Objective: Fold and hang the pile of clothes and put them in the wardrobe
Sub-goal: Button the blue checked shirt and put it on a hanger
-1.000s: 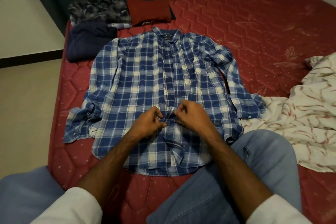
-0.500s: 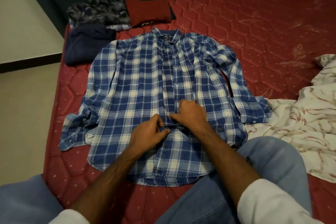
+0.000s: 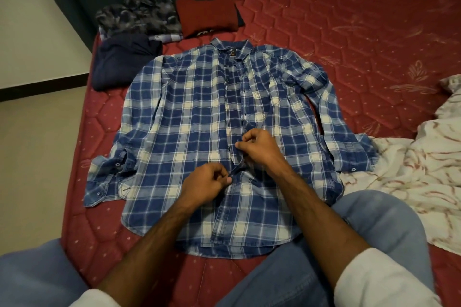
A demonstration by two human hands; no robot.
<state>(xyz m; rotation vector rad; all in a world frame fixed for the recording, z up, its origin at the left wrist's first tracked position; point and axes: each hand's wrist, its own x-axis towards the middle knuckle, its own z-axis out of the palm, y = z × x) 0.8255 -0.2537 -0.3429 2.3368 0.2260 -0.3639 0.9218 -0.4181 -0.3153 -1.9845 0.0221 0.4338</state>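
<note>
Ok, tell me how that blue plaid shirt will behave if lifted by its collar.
The blue plaid shirt probably droops limply; it lies flat with wrinkled sleeves. It looks light, thin fabric. The front may gape where unbuttoned; the left hand and right hand pinch its placket.

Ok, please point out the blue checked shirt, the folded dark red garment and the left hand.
Blue checked cotton shirt (image 3: 179,117): head view, on its chest panel.
Folded dark red garment (image 3: 207,16): head view, on its top face.
Left hand (image 3: 205,185): head view, on the back of the hand.
</note>
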